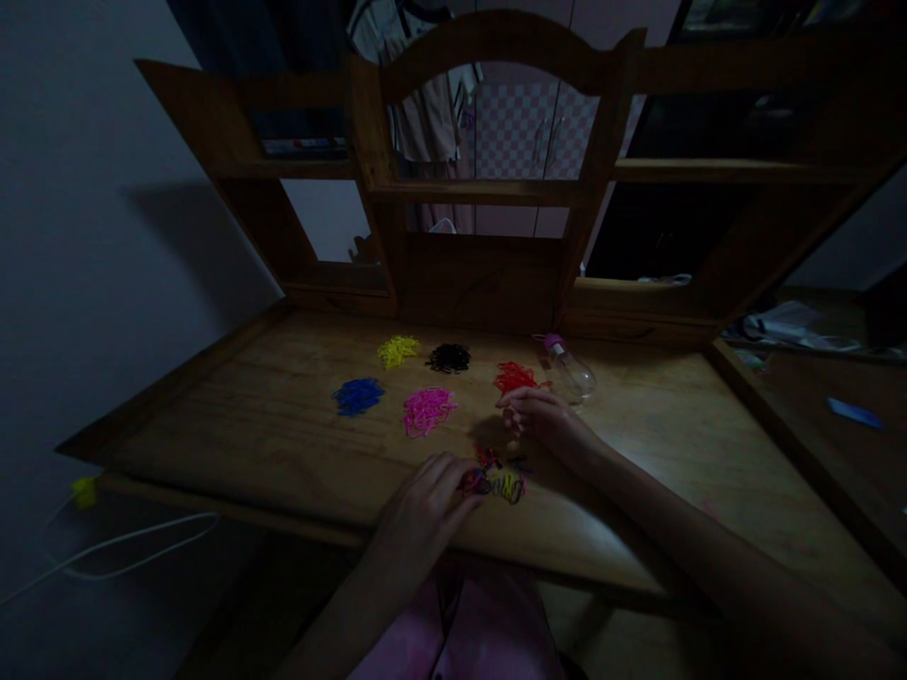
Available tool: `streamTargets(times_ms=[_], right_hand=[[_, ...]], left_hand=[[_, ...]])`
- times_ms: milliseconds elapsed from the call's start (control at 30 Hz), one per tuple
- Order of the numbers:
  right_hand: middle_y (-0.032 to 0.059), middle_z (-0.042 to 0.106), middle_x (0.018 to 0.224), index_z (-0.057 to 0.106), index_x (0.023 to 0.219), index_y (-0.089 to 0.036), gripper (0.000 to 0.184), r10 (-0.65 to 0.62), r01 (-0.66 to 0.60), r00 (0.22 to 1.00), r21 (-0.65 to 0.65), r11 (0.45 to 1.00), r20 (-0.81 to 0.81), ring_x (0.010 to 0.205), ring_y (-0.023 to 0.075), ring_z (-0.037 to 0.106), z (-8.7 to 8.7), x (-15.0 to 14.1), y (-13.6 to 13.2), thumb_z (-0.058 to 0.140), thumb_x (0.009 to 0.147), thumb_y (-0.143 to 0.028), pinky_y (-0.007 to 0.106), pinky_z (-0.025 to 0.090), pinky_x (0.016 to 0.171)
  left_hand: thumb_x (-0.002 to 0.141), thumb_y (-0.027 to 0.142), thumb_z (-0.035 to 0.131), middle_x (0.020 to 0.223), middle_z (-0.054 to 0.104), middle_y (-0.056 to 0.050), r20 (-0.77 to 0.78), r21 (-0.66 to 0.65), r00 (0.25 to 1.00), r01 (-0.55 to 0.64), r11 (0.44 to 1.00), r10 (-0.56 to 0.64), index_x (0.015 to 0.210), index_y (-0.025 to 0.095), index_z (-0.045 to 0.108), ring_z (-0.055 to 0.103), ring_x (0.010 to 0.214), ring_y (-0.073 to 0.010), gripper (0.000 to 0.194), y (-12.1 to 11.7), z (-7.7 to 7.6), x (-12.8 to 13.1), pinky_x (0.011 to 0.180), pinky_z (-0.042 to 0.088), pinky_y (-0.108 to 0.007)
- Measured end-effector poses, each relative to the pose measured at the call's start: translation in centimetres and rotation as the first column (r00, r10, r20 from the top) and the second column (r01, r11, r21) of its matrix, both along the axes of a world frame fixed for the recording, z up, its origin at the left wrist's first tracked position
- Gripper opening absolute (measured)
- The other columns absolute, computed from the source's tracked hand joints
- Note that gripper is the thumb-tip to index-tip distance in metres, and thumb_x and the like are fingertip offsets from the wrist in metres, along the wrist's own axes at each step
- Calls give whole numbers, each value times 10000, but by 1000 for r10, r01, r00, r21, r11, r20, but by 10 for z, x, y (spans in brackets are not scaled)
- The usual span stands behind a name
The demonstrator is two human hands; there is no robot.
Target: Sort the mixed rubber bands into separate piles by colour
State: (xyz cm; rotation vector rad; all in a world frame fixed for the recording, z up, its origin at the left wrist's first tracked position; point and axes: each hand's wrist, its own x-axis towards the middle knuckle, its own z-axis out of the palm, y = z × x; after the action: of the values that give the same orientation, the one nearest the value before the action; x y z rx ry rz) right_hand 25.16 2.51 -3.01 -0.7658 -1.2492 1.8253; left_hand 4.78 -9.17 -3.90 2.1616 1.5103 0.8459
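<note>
My L grip is closed, thumb + fingers, on the near-left end of the mixed bits, which lie close to the counter's front edge, approx. mid. My R grip is just in front of the red pile, fingers bunched; can't tell if it's got a piece. Too dim to tell if the bottle has any print. Bare room: L of the blue pile, also R of my R forearm. Pink pile is btwn blue & my R grip; yellow pile & black pile sit farther back. Bottle's beyond my R grip, nr red, purple cap to the rear. Shelf blocks the back, wall on the L.
</note>
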Motion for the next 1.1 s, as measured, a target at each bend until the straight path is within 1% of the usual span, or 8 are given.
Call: streamTargets(times_ms=[100, 167, 333, 500, 633, 733, 967, 1100], right_hand=[[36, 630, 768, 699, 894, -175, 150, 0, 0, 1000, -1, 1000, 8, 675, 119, 550, 1, 0, 0, 637, 806, -280, 248, 440, 635], [39, 631, 770, 699, 892, -177, 151, 6, -6, 1000, 1, 1000, 9, 679, 124, 550, 2, 0, 0, 637, 805, -284, 251, 443, 630], [43, 628, 776, 700, 893, -177, 154, -1, 1, 1000, 0, 1000, 6, 683, 129, 545, 2, 0, -1, 630, 811, -287, 257, 447, 628], [43, 629, 766, 699, 891, -170, 148, 4, -4, 1000, -3, 1000, 8, 695, 128, 554, 0, 0, 0, 625, 814, -273, 247, 430, 626], [37, 626, 761, 698, 890, -169, 145, -1, 1, 1000, 7, 1000, 6, 700, 131, 556, 2, 0, 0, 621, 813, -264, 248, 424, 632], [33, 623, 762, 697, 890, -167, 143, 7, -7, 1000, 6, 1000, 5, 698, 130, 555, 3, 0, -1, 619, 812, -257, 251, 425, 646], [36, 631, 776, 699, 875, -178, 137, 2, -3, 1000, 18, 1000, 12, 721, 136, 564, 2, 1, -1, 625, 806, -271, 258, 420, 651], [34, 632, 782, 701, 878, -181, 137, 7, -8, 1000, 17, 1000, 18, 736, 135, 568, 3, 1, -2, 632, 802, -273, 250, 416, 652]], left_hand=[[875, 205, 594, 1077, 610, -39, 4, 31, 1000, -5, 1000, 5, 1167, 256, 538, 579, 1020, -210, 301, 1, -5, -5, 897, 487, -351], [877, 198, 590, 1104, 604, -38, 12, 42, 1000, -2, 999, 2, 1186, 262, 532, 571, 1043, -208, 321, 0, -5, -7, 916, 482, -351], [912, 177, 526, 1083, 599, -26, 35, -16, 999, 32, 999, -32, 1108, 255, 585, 570, 1037, -178, 218, 1, 8, -7, 922, 481, -311], [955, 143, 406, 1114, 598, -30, 8, -10, 999, 50, 999, -50, 1118, 250, 610, 558, 1077, -169, 282, 14, 17, -5, 976, 447, -321], [925, 201, 512, 1137, 606, -20, 10, -5, 997, 77, 997, -77, 1132, 250, 598, 557, 1087, -165, 230, 28, 14, 1, 974, 435, -306], [885, 248, 587, 1141, 613, -25, -13, -11, 998, 68, 998, -69, 1144, 251, 591, 566, 1071, -189, 260, 34, 12, 8, 956, 443, -326], [876, 158, 562, 1000, 613, -27, -75, -23, 991, 113, 993, -115, 1049, 234, 626, 574, 978, -192, 199, 46, 13, 12, 874, 457, -325], [851, 107, 567, 985, 601, -30, -80, -30, 987, 140, 990, -142, 1055, 227, 620, 568, 966, -200, 243, 50, 14, 9, 859, 458, -338]])
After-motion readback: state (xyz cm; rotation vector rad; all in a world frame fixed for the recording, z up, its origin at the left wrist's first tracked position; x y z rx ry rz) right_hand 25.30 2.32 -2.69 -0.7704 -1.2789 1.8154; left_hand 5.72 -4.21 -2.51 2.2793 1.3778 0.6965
